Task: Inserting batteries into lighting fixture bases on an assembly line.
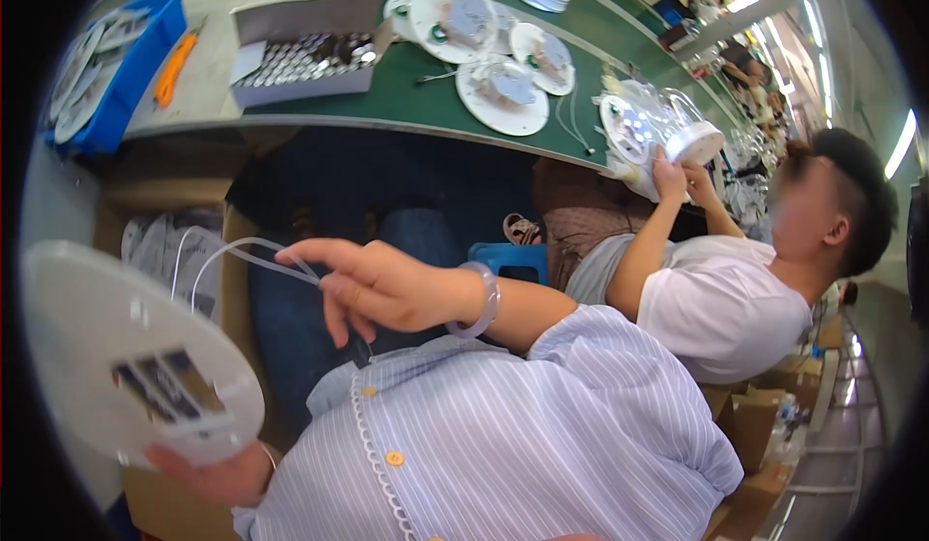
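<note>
My left hand (218,475) grips the lower edge of a round white plastic disc (87,347), held tilted at the left. In the disc's face is a rectangular recess (169,386) with dark and tan parts that look like batteries. A looped thin white cord (232,248) rises behind the disc and runs to my right hand (387,285). That hand, with a pale lilac bangle at its wrist, pinches the cord, its index finger stretched along it. Below its fingers hangs a small black piece (360,351); whether it joins the cord I cannot tell.
On the green bench (387,105) stand a box of silver cylinders (305,62), several white discs (503,94), an orange-handled tool (174,67) and a blue bin (145,67). A cardboard box (174,188) is below. At right, a co-worker (721,294) handles a clear-domed white lamp-like piece (695,144).
</note>
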Available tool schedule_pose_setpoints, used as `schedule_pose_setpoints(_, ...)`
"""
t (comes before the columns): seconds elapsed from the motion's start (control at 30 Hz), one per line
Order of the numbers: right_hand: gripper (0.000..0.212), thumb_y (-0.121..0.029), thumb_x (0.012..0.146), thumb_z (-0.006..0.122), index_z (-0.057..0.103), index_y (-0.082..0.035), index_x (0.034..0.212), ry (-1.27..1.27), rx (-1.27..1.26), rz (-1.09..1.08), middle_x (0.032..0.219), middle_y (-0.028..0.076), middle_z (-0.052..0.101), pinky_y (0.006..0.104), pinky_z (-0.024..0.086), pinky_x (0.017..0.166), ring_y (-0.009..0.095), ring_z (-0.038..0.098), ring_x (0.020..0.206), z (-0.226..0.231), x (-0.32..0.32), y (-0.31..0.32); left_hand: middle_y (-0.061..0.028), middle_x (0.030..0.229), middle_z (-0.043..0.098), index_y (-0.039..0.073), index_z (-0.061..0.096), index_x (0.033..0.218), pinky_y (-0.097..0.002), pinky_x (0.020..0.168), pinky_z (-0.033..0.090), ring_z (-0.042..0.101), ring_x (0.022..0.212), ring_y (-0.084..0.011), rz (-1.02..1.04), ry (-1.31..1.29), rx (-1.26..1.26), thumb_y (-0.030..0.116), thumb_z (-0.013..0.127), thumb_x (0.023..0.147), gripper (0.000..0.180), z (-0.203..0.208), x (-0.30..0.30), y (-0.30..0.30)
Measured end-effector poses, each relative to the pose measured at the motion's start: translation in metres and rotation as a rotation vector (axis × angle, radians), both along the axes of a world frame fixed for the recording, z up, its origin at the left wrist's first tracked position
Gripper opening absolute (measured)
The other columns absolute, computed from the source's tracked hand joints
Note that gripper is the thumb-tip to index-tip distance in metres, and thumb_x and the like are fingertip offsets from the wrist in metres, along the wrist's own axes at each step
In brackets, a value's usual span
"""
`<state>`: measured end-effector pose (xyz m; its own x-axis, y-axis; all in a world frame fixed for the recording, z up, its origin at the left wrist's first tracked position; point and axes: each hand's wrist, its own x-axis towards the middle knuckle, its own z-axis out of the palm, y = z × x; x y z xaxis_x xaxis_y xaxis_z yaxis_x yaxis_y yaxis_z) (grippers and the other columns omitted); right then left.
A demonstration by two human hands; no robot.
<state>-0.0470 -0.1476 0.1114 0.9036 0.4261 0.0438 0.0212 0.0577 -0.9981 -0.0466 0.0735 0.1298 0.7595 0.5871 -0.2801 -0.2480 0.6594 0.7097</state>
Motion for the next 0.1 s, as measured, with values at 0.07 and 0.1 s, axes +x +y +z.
schedule_pose_setpoints(0.07, 0.042, -0.011, 0.086, 0.032, 0.021, -0.004, 0.127, -0.02, 0.069, 0.036, 0.063, 0.004, 0.058, 0.019, 0.04, 0.047, 0.008, 0.048, 0.045, 0.0017, -0.0008, 0.0038, -0.0155, 0.13, 0.03, 0.001, 0.027, 0.126, -0.0434, 0.098, 0.027, 0.033, 0.116, -0.031, 0.089, -0.056, 0.097, 0.029, 0.045, 0.083, 0.054, 0.0147, -0.0033, -0.0184)
schedule_pose_setpoints(0.1, 0.042, -0.012, 0.086, 0.033, 0.022, -0.003, 0.126, -0.065, 0.081, 0.063, 0.063, 0.003, 0.058, 0.0191, 0.039, 0.047, 0.008, 0.048, 0.046, 0.0049, 0.0001, 0.0078, -0.0155, 0.13, 0.03, 0.001, 0.027, 0.126, -0.0434, 0.098, 0.027, 0.033, 0.116, -0.031, 0.068, -0.068, 0.089, 0.029, 0.045, 0.083, 0.054, 0.0171, -0.0005, -0.022)
